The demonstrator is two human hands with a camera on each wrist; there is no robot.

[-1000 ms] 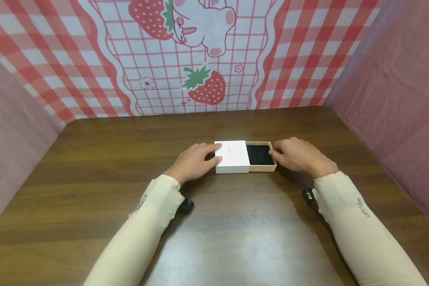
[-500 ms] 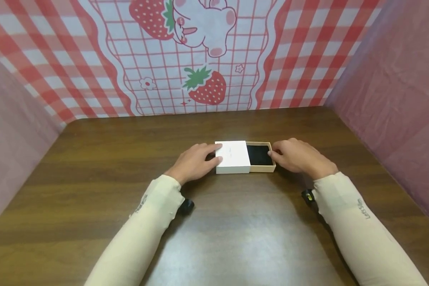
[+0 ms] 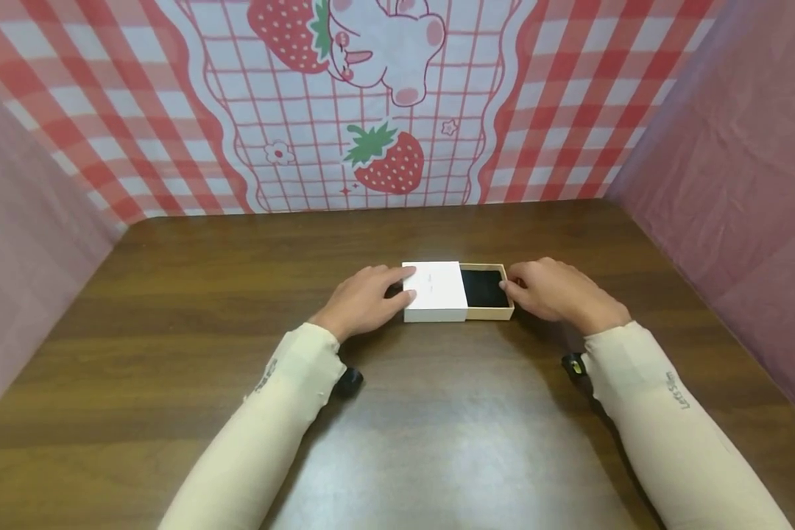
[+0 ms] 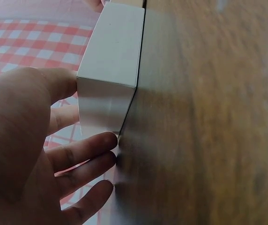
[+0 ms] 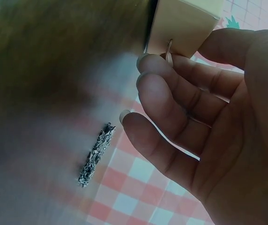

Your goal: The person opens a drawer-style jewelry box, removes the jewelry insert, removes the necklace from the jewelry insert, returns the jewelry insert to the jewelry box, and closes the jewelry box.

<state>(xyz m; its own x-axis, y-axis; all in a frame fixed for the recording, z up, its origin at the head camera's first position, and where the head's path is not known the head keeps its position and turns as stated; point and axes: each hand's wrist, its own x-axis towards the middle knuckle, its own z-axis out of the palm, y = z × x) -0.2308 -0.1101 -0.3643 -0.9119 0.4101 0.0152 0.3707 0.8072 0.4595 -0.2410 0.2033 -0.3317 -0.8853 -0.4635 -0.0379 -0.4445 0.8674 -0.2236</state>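
Observation:
A small slide-out box lies on the table, with a white sleeve [image 3: 434, 288] over its tan drawer [image 3: 490, 313]. The drawer is partly out on the right side, and a black lining [image 3: 483, 288] shows in it. On the sleeve's left end my left hand [image 3: 361, 302] rests its thumb and index finger over the top edge; its other fingers lie loosely beside the end. My right hand [image 3: 550, 291] pinches the drawer's end wall, thumb at the inner side. In the right wrist view a thin ribbon tab [image 5: 169, 52] sticks out near the fingertips.
Brown wood table [image 3: 397, 442] runs under both arms. A red-checked cloth with strawberries [image 3: 391, 162] hangs at the back, with pink cloths [image 3: 735, 184] at the sides. A crinkled dark-and-silver strip [image 5: 96, 154] shows in the right wrist view; I cannot tell what it is.
The drawer's exposed part looks very slightly shorter, with my right hand a touch nearer the sleeve. The head view has shifted a little; my left hand stays on the sleeve.

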